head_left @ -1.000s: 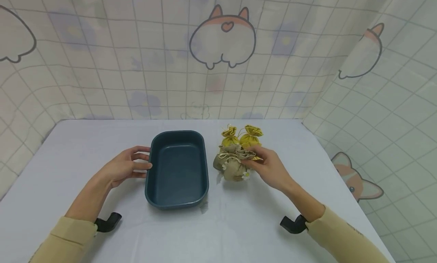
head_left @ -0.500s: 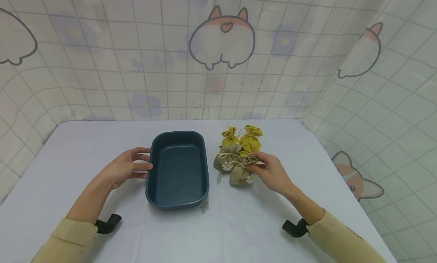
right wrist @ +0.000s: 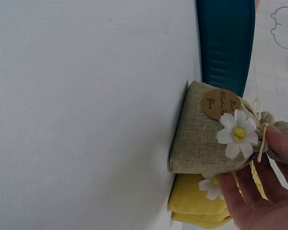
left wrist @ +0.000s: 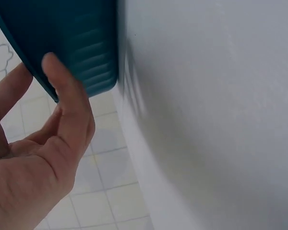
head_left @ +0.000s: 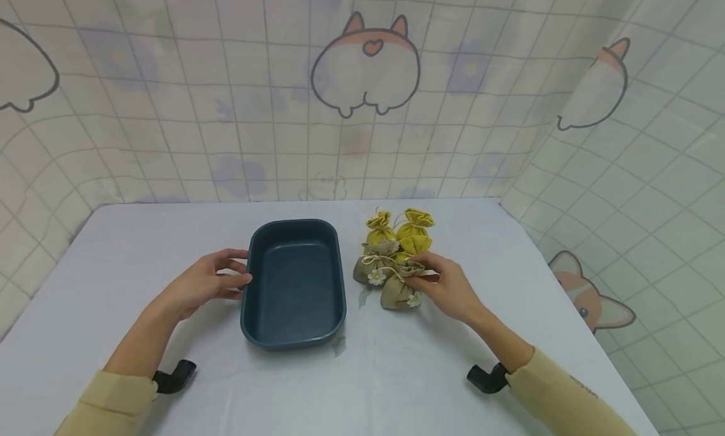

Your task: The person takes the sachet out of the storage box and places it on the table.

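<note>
My right hand (head_left: 450, 288) pinches the gathered neck of a beige linen drawstring pouch (head_left: 396, 292), thumb and fingers at its tied cord. In the right wrist view this pouch (right wrist: 197, 139) shows a white flower and a round brown tag. A second linen pouch (head_left: 370, 271) with a white flower sits just left of it. Behind these stand yellow drawstring pouches (head_left: 416, 221), partly hidden. At the left side of a dark teal rectangular tub (head_left: 294, 338), my left hand (head_left: 206, 285) keeps its fingers spread and relaxed, with fingertips (left wrist: 52, 61) at the rim and outer wall.
The tub stands on a white-covered table (head_left: 362, 385), left of the pouches. A checked curtain (head_left: 362, 146) with dog drawings rises behind the table's far edge and along its sides. Black wrist-worn pieces (head_left: 488, 379) stick out near the sleeves.
My right hand has drawn the held linen pouch slightly right and toward me, apart from the other linen pouch, whose flower now shows more fully. My left hand stays at the tub.
</note>
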`<state>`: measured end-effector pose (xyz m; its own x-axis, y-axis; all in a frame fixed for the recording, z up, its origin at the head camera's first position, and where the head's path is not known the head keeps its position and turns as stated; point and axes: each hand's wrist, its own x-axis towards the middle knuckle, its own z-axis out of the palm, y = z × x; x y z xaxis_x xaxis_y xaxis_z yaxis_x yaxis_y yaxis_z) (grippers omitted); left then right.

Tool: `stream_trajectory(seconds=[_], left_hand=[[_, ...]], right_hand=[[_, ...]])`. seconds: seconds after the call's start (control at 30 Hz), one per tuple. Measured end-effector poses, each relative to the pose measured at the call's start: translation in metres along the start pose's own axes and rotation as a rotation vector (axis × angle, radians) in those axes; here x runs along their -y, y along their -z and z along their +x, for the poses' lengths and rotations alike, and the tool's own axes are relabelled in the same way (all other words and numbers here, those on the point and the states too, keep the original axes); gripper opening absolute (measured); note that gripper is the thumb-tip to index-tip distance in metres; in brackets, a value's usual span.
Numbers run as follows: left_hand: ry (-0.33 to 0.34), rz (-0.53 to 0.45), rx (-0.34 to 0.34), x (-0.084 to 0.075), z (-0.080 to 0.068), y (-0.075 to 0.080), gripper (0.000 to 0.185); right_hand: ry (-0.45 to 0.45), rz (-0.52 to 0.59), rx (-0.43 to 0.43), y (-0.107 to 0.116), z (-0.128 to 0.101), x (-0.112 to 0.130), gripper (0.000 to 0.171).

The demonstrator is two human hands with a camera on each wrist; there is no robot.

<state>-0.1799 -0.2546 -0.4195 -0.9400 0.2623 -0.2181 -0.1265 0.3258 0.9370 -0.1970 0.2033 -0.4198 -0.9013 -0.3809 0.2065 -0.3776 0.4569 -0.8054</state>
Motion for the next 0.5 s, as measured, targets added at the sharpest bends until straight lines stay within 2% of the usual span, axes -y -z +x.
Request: stream_trajectory(seconds=[0.2,0.3,0.43,0.5], left_hand=[[-0.047,0.149,0.009,0.001,-0.006,0.003,0.065],[-0.055,0.226,-0.003,-0.001,-0.01,0.005,0.062],[-0.078,0.328,-0.06,0.001,-0.012,0.009,0.058],[-0.101,0.395,-0.11,0.005,-0.012,0.012,0.056]], right_hand=[[-0.033,0.017,0.019,0.012,-0.001,0.0,0.035],[-0.045,-0.002,0.021,0.021,-0.001,-0.003,0.03],[-0.062,-0.085,-0.021,0.036,0.001,-0.012,0.018],[-0.068,-0.129,-0.055,0.045,0.003,-0.018,0.014]])
